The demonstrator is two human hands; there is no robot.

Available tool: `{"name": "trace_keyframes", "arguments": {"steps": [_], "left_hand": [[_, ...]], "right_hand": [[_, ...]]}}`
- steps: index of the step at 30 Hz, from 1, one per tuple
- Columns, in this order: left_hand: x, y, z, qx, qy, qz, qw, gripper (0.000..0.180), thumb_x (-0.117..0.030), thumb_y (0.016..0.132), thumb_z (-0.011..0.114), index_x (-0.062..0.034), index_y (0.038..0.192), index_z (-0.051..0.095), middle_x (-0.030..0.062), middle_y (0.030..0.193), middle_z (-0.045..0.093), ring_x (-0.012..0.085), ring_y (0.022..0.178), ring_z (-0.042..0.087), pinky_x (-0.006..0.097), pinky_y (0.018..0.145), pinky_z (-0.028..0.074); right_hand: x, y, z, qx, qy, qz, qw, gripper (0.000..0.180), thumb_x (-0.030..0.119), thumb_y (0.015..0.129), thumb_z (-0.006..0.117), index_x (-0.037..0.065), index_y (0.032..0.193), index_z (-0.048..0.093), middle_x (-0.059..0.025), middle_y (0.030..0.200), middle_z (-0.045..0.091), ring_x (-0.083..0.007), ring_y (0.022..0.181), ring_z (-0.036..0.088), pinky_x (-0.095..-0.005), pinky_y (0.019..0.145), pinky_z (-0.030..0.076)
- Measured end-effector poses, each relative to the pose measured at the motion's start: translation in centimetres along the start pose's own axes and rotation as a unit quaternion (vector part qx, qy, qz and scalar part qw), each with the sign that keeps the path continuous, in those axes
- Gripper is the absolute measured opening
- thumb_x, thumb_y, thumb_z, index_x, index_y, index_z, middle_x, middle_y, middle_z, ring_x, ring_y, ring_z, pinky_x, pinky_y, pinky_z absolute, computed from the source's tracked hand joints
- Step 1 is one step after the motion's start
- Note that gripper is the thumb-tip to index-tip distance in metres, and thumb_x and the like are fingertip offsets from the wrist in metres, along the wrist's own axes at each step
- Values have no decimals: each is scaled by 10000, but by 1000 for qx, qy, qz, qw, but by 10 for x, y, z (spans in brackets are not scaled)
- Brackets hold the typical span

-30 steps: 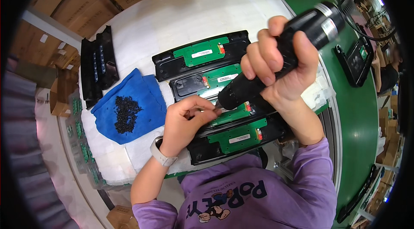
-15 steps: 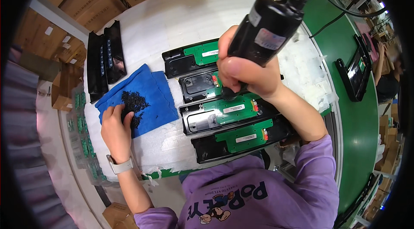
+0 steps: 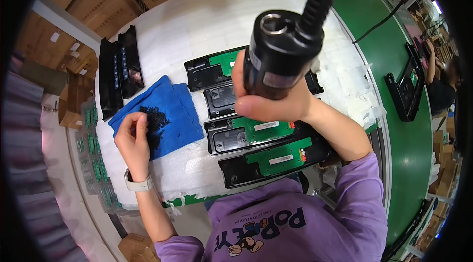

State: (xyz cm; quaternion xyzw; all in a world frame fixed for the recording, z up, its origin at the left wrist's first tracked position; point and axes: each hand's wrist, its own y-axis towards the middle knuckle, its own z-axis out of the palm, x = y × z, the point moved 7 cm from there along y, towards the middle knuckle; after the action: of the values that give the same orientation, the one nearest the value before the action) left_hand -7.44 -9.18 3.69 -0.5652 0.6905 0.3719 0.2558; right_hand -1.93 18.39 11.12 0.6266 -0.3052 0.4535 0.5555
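Observation:
My right hand (image 3: 283,106) is wrapped round a black electric screwdriver (image 3: 281,55) with a thick ribbed cable rising from its top. The tool stands nearly upright over a row of long black plastic housings (image 3: 236,171); its tip is hidden beneath my hand. Green circuit boards (image 3: 268,166) with white labels lie inside these housings. At the left, a heap of tiny black screws (image 3: 156,124) rests on a folded blue cloth (image 3: 183,111). Beside the heap, my left hand (image 3: 132,139) has its thumb and forefinger pinched together; anything between them is too small to make out.
Two black housings (image 3: 111,84) stand at the table's far left. Trays of green boards (image 3: 97,163) are stacked below the left edge. On the right, a green bench (image 3: 367,20) carries another black housing (image 3: 406,89), with a person (image 3: 438,89) beyond. Cardboard boxes (image 3: 98,10) line the back.
The screwdriver has tipped more upright and shifted left with my right hand. My left hand has lifted slightly from the screw heap, its thumb and forefinger now together.

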Motion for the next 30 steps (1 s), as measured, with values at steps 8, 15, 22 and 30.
{"name": "trace_keyframes", "arguments": {"steps": [8,15,22,30], "left_hand": [[-55,-18,103,274,-565,-215,748,223,-158,933,414,-49,739,432,-6,652,359,78,570,314,213,491,282],[-90,-37,133,400,-470,-190,764,109,-95,845,605,14,850,612,42,693,575,23,488,372,166,420,254],[-91,-51,135,392,-422,-200,793,141,-98,832,627,22,907,626,76,762,628,20,500,415,157,427,280],[-90,-58,141,385,-502,-225,741,122,-77,853,594,16,932,599,76,750,622,21,497,390,169,435,287]], "right_hand": [[17,-15,-11,-25,174,36,984,275,168,742,637,21,854,433,-5,537,428,-104,361,394,-253,404,361],[53,-20,-29,-15,179,-105,978,347,325,821,572,49,950,407,16,567,450,-90,396,423,-261,488,425],[56,-28,-37,-39,263,-192,945,330,300,850,511,35,1029,430,-18,598,471,-126,451,454,-296,486,388],[49,-30,-37,-84,263,-183,944,314,301,849,493,45,1019,430,-21,579,460,-127,420,431,-300,497,406]]}}
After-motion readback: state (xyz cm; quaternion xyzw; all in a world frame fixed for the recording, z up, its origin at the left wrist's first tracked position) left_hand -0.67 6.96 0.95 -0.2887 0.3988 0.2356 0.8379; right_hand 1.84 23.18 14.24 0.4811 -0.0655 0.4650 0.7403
